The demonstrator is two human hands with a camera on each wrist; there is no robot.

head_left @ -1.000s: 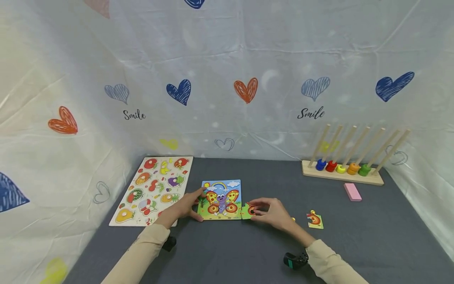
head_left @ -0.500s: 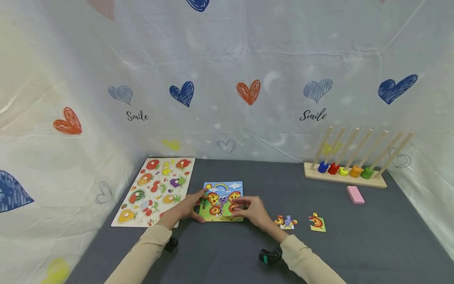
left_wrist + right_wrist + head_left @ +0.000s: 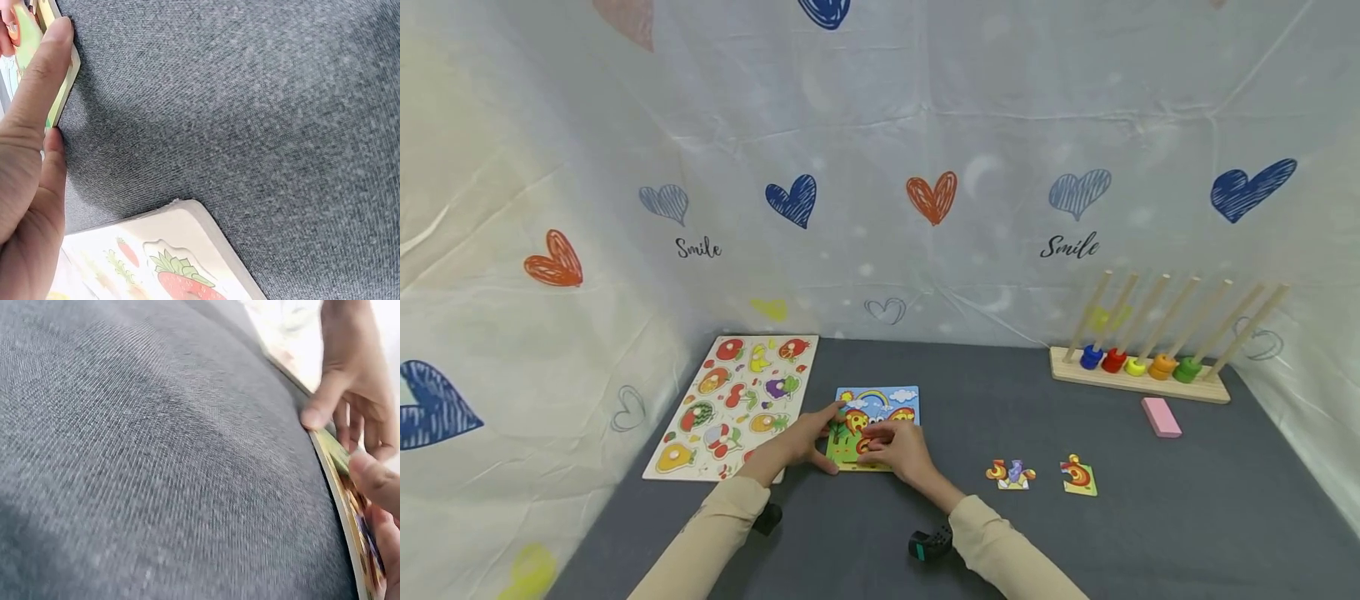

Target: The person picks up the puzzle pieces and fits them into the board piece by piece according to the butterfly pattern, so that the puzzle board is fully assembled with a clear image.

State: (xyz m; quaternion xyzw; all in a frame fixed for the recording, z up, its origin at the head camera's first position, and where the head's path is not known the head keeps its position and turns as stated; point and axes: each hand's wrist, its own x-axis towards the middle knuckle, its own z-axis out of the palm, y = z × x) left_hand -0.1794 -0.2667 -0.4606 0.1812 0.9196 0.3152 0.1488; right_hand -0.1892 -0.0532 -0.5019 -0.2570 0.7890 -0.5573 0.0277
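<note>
My left hand (image 3: 801, 442) holds the left side of a butterfly jigsaw board (image 3: 891, 395), thumb near its front left corner. Over the board's lower left part, my right hand (image 3: 904, 455) pinches a green puzzle piece (image 3: 844, 448) with part of a red spiral on it. From the left wrist view, the piece (image 3: 30, 49) looks tilted above the board, close to the left thumb (image 3: 47, 72). The right fingers hide much of the butterfly. Two loose pieces lie to the right: one purple and orange (image 3: 1012, 475), one with a red spiral (image 3: 1078, 477).
A fruit peg board (image 3: 752, 433) lies left of the jigsaw, partly under the left forearm. At the back right stands a wooden peg rack (image 3: 1138, 379) with coloured rings. A pink block (image 3: 1161, 417) lies before it. A printed cloth hangs behind the table.
My right hand has carried the green piece from the board's right side leftwards over it to the lower left. The left hand has stayed at the board. The purple piece has come into full view.
</note>
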